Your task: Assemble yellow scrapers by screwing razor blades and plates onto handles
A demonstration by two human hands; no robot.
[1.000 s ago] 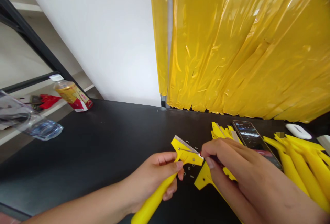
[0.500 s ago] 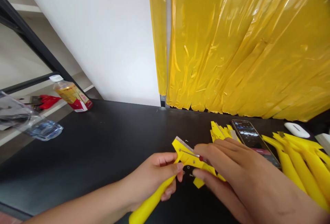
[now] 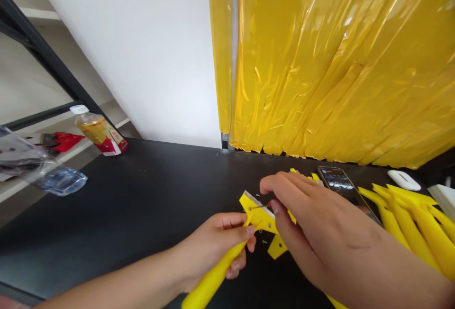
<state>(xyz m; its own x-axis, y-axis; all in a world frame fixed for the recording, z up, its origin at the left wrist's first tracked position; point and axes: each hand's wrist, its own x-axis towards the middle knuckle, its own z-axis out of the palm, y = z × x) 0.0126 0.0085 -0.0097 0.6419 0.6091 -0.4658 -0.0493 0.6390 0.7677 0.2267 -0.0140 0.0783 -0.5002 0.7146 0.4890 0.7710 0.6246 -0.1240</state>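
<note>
Over that black table (image 3: 152, 195) I'm seeing a yellow scraper (image 3: 229, 256) around six o'clock, probably light, stiff and kinda slick, with the left hand (image 3: 216, 238) gripping its neck (best spot imo) and the right hand (image 3: 305, 228) pinching a skinny screwdriver (image 3: 270, 204).

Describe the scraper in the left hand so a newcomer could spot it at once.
Start at the black tabletop below the yellow plastic sheeting. Near the bottom centre, the left hand grips a yellow scraper whose handle slants up to a flared head. Unlike the yellow pieces lying at right, it is hand-held, and a thin tool from the right hand reaches its head.
</note>
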